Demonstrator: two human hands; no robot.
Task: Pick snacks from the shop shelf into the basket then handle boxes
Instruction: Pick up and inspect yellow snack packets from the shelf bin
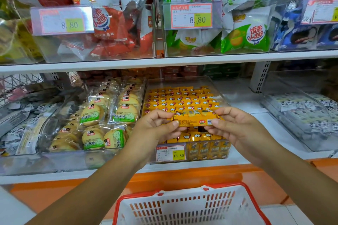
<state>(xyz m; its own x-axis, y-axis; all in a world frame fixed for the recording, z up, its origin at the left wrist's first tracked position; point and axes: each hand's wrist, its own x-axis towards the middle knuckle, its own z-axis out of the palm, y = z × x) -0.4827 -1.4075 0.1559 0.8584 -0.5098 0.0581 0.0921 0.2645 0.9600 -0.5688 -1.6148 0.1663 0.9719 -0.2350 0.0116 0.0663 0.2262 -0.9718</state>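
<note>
**Two hands hold one yellow snack pack**

Two hands hold a yellow snack pack [195, 118] flat, just above the clear bin [184, 81] full of the same yellow packs. The left hand [155, 126] pinches the left end with thumb and fingers. The right hand [232, 124] pinches the right end the same way. The bin sits on the lower shelf [243, 107], beside a bin of round biscuits [109, 113]. A red and white basket [190, 206] waits below, near the person.
</note>
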